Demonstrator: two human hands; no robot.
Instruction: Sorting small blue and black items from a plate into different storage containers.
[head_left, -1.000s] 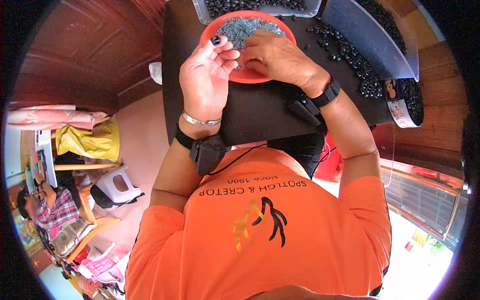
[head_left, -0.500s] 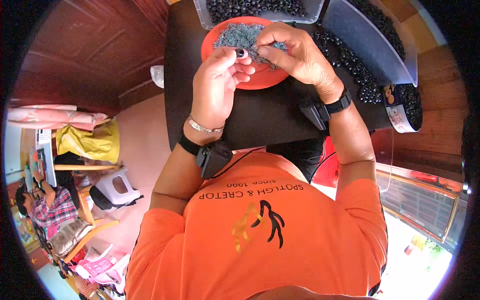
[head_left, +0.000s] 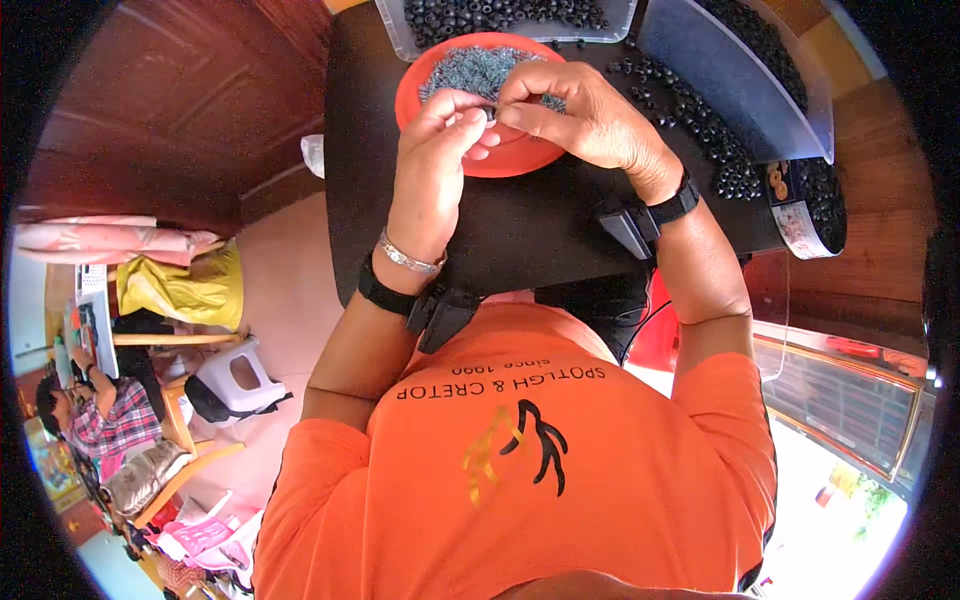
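Over a round red plate (head_left: 408,97) my two hands meet at the fingertips. Between thumb and forefinger my left hand (head_left: 432,160) pinches a small black round part (head_left: 490,115), mostly covered by the fingers. My right hand (head_left: 600,120) has its thumb and forefinger closed right against that part; anything inside this pinch is too small to make out. Beneath the hands the plate carries a heap of tiny grey metal pieces (head_left: 475,72).
Behind the plate stands a clear plastic bin (head_left: 405,42) of black round parts. A second clear bin (head_left: 735,85) is at the right, with loose black parts (head_left: 715,135) strewn beside it on the dark table (head_left: 540,225). Far left, a person (head_left: 110,415) in plaid sits.
My right fingertips have come in against the black part in my left hand. The left fingers have turned and now cover more of it.
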